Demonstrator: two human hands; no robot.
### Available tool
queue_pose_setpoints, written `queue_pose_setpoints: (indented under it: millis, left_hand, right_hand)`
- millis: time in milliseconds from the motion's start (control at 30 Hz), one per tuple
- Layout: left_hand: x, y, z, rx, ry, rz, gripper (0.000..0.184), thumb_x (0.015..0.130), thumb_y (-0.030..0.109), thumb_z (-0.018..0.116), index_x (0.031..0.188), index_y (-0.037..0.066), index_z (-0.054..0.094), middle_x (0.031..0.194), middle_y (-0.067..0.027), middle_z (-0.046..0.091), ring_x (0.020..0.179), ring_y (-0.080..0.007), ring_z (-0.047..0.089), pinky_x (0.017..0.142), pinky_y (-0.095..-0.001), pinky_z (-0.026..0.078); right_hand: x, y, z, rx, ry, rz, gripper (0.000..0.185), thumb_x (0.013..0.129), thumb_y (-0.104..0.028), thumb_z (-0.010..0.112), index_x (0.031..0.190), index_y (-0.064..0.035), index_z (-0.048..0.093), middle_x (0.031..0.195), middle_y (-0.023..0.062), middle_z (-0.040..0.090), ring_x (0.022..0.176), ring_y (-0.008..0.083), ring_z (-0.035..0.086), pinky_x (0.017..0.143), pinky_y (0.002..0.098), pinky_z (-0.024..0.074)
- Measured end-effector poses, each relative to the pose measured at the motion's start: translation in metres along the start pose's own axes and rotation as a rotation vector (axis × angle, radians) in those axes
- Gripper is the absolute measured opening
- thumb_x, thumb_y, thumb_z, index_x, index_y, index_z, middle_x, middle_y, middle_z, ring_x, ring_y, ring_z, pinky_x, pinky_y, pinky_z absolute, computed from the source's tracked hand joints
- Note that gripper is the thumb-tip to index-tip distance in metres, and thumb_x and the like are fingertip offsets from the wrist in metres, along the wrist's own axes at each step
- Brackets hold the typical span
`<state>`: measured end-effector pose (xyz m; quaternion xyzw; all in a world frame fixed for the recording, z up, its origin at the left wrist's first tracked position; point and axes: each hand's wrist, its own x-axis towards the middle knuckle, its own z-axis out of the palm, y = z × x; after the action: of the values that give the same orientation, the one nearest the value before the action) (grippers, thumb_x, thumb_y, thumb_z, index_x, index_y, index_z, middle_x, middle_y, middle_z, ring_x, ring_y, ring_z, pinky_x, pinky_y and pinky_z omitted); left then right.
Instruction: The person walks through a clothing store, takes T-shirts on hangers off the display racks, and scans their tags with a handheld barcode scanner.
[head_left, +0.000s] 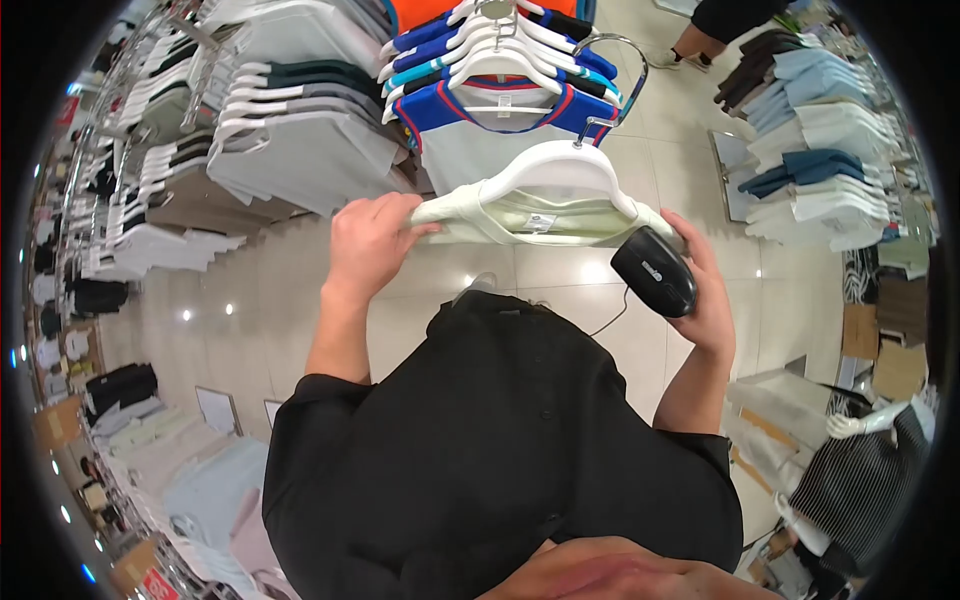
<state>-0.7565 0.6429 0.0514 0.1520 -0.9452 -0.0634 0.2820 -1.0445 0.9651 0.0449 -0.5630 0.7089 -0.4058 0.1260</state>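
A pale green shirt (470, 225) hangs on a white hanger (560, 160) in front of me, its neckline and label facing up. My left hand (368, 245) is closed on the shirt's left shoulder, thumb and fingers pressed together over the fabric. At the other shoulder, my right hand (712, 295) has its fingers along the cloth, partly hidden behind it. A black rounded device (655, 272), mouse-like with a thin cable, lies in that same hand. The hanger's metal hook (595, 128) points away from me, near the racked shirts.
Straight ahead, a rack holds blue, white and red-trimmed shirts (500, 125). Grey shirts (300, 150) hang at left, with blue and white garments (820, 160) at right. Folded clothes (190, 470) lie at lower left. A striped-clothed mannequin (865, 480) stands lower right. Another person's leg (705, 35) shows at the top.
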Motion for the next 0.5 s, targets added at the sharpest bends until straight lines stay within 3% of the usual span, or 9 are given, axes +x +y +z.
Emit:
queue_pose_setpoints:
  millis: [167,233,333,500]
  left_hand:
    - [-0.019,0.026,-0.001,-0.009,-0.019,-0.057,0.036,0.07,0.03,0.088,0.091,0.009,0.069,0.078,-0.0022,0.068,0.065,-0.0245,0.062,0.06,-0.0368,0.047]
    - [-0.027,0.034,-0.003,0.003,-0.034,-0.093,0.036,0.07,0.03,0.088,0.091,0.008,0.069,0.078,-0.0021,0.068,0.065,-0.0244,0.063,0.061,-0.0369,0.047]
    - [-0.037,0.043,-0.006,0.018,-0.028,-0.126,0.035,0.071,0.029,0.088,0.091,0.008,0.069,0.078,-0.0025,0.067,0.065,-0.0247,0.063,0.06,-0.0374,0.046]
    - [-0.046,0.043,-0.013,-0.009,0.006,-0.21,0.031,0.073,0.024,0.087,0.092,0.008,0.069,0.077,-0.0035,0.065,0.071,-0.0257,0.061,0.069,-0.0373,0.046]
  right_hand:
    - [0.003,0.026,-0.013,0.035,-0.064,-0.104,0.045,0.066,-0.004,0.081,0.111,0.0,0.073,0.133,0.0149,0.063,0.119,0.0325,0.058,0.102,0.0422,0.0452]
    - [0.005,0.03,-0.011,0.397,-0.146,0.095,0.038,0.069,-0.004,0.08,0.105,-0.0001,0.072,0.118,0.0116,0.066,0.105,0.0263,0.063,0.093,0.0355,0.0494]
    - [0.011,0.031,-0.01,0.484,-0.216,0.045,0.032,0.071,-0.005,0.079,0.101,0.0013,0.07,0.109,0.0095,0.066,0.095,0.0215,0.064,0.085,0.0306,0.0506]
    - [0.011,0.021,-0.001,0.563,-0.261,0.078,0.029,0.071,-0.003,0.079,0.098,0.0038,0.069,0.103,0.0086,0.065,0.09,0.0202,0.063,0.081,0.0306,0.0504]
